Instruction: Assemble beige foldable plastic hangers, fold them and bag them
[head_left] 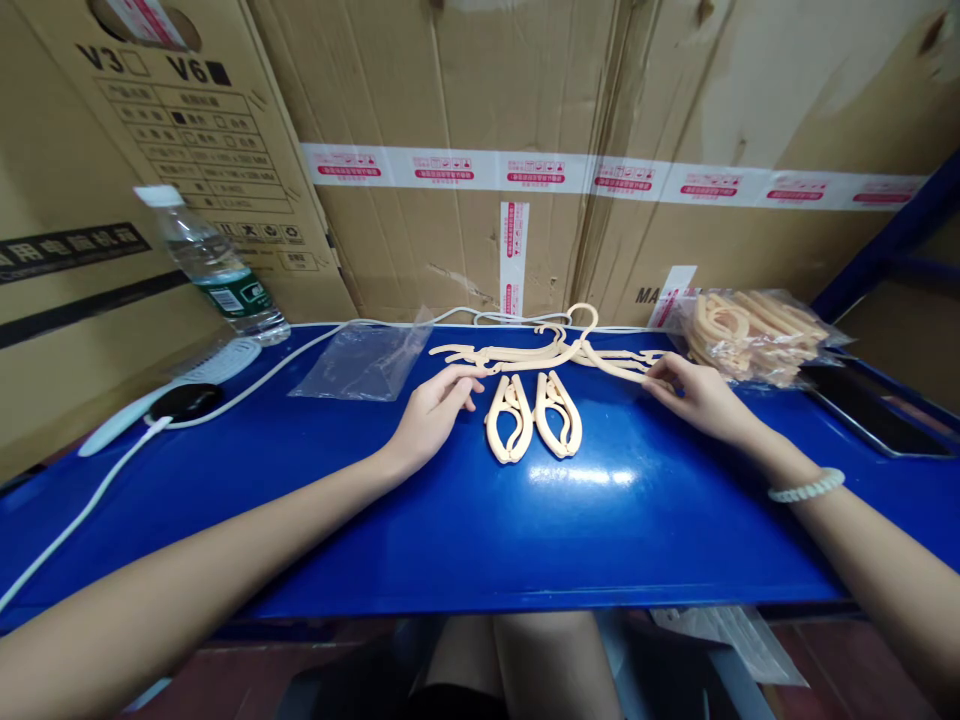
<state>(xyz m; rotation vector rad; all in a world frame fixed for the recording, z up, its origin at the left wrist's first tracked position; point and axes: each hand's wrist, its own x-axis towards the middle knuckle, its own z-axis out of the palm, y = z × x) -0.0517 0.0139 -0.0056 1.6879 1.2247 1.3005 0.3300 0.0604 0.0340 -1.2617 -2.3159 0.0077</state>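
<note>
An unfolded cream folding hanger (545,362) spans the gap between my hands at the back of the blue table, its hook pointing up. My left hand (435,412) has its fingertips closed at the hanger's left end. At the right end, my right hand (699,398) pinches the other arm between thumb and fingers. Other opened hangers (457,352) lie behind it, overlapping, so their outlines partly merge. In front, between my hands, two folded hangers (510,420) rest side by side on the table.
A clear plastic bag (360,355) lies left of the hangers. Bagged hangers (754,335) and a dark phone (877,410) are at the right. Farther left are a water bottle (225,275), a black round charger (187,402) and a white cable. Cardboard (450,250) stands behind.
</note>
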